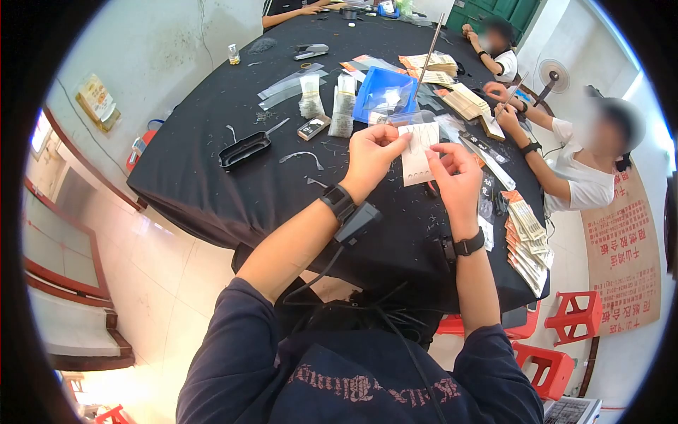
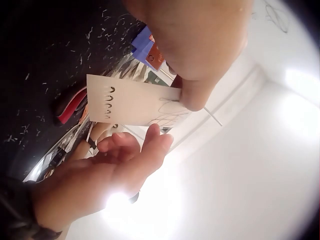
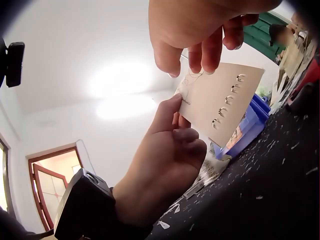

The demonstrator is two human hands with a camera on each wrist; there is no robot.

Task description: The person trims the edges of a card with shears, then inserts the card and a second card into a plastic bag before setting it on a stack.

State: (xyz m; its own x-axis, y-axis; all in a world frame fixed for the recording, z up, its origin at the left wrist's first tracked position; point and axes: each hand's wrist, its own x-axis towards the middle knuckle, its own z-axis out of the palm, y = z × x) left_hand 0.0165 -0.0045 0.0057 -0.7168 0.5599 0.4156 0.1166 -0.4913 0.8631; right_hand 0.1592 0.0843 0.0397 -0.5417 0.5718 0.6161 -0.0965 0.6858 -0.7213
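My left hand (image 1: 374, 157) pinches a cream card (image 1: 421, 164) between thumb and fingers, holding it up over the table. A row of small curved metal hooks (image 3: 227, 100) runs through slits along one end of the card. Fine looped line (image 2: 169, 111) lies over the other end, near the left thumb. My right hand (image 1: 458, 180) is at the card's opposite edge, its fingers (image 2: 120, 142) loosely bent. In the right wrist view the right thumb and fingers are apart, with thin line passing close to their tips.
Black cloth covers the table (image 1: 205, 180), scattered with clippings. A blue bin (image 1: 374, 88), banded bundles (image 1: 344, 106), a small black tray (image 1: 244, 150) and a stapler (image 1: 311, 51) lie beyond my hands. Printed cards (image 1: 526, 240) are stacked on the right. Other people sit at the far and right sides.
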